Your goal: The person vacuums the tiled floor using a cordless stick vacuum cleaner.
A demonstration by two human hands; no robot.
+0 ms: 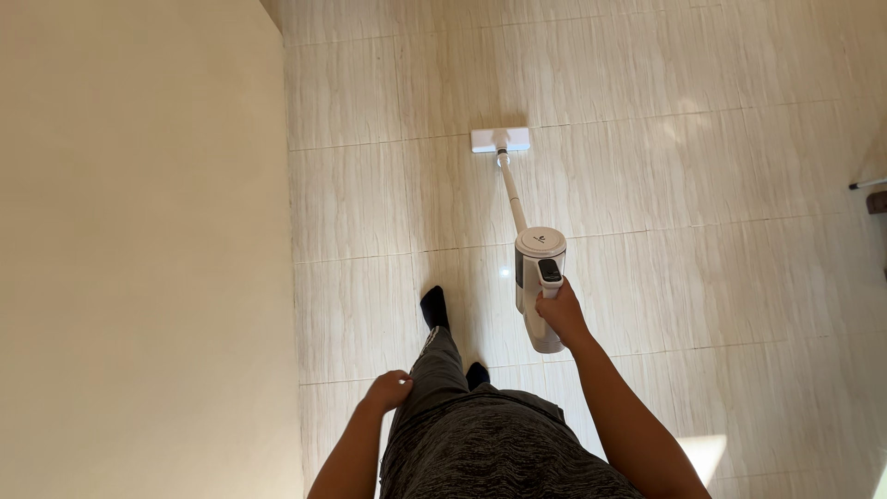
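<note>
Right hand (561, 312): arm stretched forward, nearly straight, fingers wrapped in a closed grip (knuckles up). Left hand (390, 389): arm bent at elbow, hanging by the hip, fingers loosely curled, holding nothing. 2 forearms bare.

only screen here is the small dark rectangular display panel (550, 270) on the white stick vacuum's (538, 277) body, just above the handle.
</note>
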